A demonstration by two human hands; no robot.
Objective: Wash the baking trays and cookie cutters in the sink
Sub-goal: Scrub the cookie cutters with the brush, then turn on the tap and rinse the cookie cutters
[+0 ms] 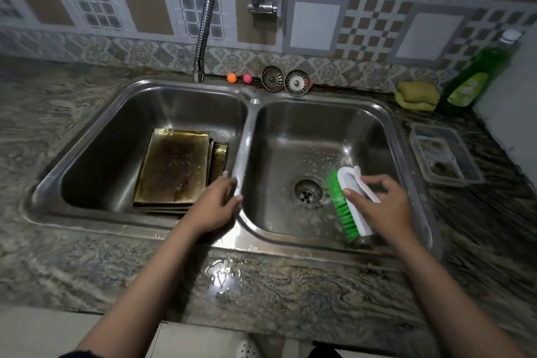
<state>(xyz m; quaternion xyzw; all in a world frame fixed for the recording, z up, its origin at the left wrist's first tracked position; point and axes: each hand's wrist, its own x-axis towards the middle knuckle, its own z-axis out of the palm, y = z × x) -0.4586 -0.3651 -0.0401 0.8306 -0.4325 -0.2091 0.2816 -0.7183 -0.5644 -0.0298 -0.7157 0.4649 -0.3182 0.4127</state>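
A stack of stained golden baking trays (173,166) lies flat in the left basin of the steel double sink (247,136). A smaller tray edge (220,158) shows at the stack's right side. My left hand (216,202) rests with fingers spread over the divider between the basins, just right of the trays, holding nothing. My right hand (383,206) grips a white scrubbing brush with green bristles (347,202) over the right basin, near the drain (308,192). No cookie cutters are visible.
A flexible faucet hose (207,17) hangs over the left basin's back edge. Two sink strainers (286,80) and two small balls (239,78) sit behind the sink. A yellow sponge (417,94), green dish soap bottle (476,75) and a clear plastic container (444,154) stand at the right.
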